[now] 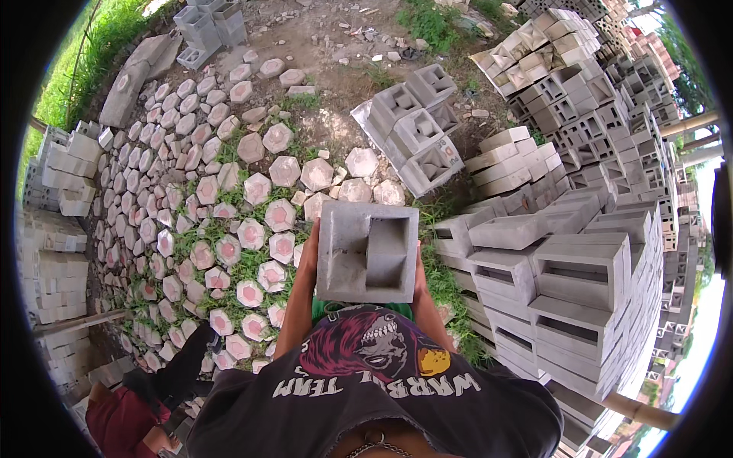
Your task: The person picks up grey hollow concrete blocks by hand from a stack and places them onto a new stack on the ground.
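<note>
A square grey concrete block [343, 217] with recessed hollows in its face is held up in front of my chest. My left hand [309, 248] is pressed along its left side, and my right hand [419, 271] grips the right side. Most of the fingers of both hands are hidden behind the block. Ahead and to the right, a small stack of similar hollow blocks [429, 169] stands on the ground.
Hexagonal pavers [252, 234] with grass between them cover the ground at left. Tall rows of grey blocks [576, 267] rise close on my right; more blocks [61, 237] line the far left. Another person [126, 416] in a dark red top is at lower left.
</note>
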A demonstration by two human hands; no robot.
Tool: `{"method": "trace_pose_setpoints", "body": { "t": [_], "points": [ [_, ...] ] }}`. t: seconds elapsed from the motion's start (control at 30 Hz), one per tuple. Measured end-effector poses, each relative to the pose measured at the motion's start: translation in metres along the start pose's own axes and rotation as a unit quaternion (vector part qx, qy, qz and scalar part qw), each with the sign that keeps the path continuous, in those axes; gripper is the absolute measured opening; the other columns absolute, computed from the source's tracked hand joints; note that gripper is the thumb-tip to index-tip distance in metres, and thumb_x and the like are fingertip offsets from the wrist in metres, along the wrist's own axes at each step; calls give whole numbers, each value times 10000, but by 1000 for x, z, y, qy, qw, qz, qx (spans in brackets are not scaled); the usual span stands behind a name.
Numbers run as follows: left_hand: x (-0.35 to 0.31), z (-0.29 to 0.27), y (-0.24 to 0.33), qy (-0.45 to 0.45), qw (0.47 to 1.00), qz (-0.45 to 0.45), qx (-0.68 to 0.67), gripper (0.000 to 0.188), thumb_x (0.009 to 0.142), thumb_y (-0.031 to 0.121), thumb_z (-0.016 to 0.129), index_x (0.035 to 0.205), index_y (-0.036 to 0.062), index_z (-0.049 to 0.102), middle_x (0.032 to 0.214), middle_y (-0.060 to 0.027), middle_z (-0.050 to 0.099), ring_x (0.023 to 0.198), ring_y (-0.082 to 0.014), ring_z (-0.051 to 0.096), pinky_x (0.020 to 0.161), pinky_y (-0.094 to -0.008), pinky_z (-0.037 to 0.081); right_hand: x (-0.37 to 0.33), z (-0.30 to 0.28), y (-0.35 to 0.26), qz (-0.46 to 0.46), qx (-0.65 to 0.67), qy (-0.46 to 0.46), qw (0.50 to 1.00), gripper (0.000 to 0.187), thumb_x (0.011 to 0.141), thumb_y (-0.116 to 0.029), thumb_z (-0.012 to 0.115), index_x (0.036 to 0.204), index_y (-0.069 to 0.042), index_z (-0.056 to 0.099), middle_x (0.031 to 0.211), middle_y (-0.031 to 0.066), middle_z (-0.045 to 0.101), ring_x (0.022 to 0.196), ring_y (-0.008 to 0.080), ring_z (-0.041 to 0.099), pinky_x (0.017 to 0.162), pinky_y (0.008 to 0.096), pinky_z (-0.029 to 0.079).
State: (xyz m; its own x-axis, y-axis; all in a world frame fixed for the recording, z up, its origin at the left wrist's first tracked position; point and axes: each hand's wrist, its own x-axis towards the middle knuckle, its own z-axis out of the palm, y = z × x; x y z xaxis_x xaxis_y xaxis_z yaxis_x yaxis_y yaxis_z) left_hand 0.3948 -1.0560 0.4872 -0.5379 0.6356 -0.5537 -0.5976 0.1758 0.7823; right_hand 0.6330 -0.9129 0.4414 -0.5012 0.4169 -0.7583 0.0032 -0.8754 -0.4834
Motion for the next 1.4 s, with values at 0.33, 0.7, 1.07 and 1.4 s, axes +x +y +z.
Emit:
{"method": "trace_pose_setpoints", "body": {
  "t": [0.33,0.7,1.07,1.4],
  "points": [
    [153,7,67,53,997,55,-24,738,942,602,331,1369,9,436,1306,-140,522,1119,-218,526,963,-328,409,93,120,-147,-31,-27,-87,995,823,864,-713,396,1400,-88,414,1333,100,467,1169,240,464,988,353,379],
    [255,49,212,-40,979,22,-199,702,952,583,322,1387,39,404,1302,-140,517,1135,-245,527,971,-366,427,176,206,-272,-13,-138,-93,986,900,860,-727,377,1450,-50,316,1462,132,332,1302,259,351,1084,353,267],
    [390,40,314,-95,988,-19,-119,693,955,578,320,1383,41,405,1300,-137,517,1136,-253,527,971,-375,429,281,276,-306,-49,-77,-62,994,899,859,-740,339,1459,-71,299,1486,153,298,1353,275,301,1119,359,223],
    [498,71,397,-197,976,-94,-17,685,958,574,318,1380,43,406,1299,-135,517,1137,-260,526,971,-384,431,290,354,-339,-138,-15,140,980,946,829,-793,302,1266,10,543,1118,117,570,981,192,516,878,315,409]
  ]
}}
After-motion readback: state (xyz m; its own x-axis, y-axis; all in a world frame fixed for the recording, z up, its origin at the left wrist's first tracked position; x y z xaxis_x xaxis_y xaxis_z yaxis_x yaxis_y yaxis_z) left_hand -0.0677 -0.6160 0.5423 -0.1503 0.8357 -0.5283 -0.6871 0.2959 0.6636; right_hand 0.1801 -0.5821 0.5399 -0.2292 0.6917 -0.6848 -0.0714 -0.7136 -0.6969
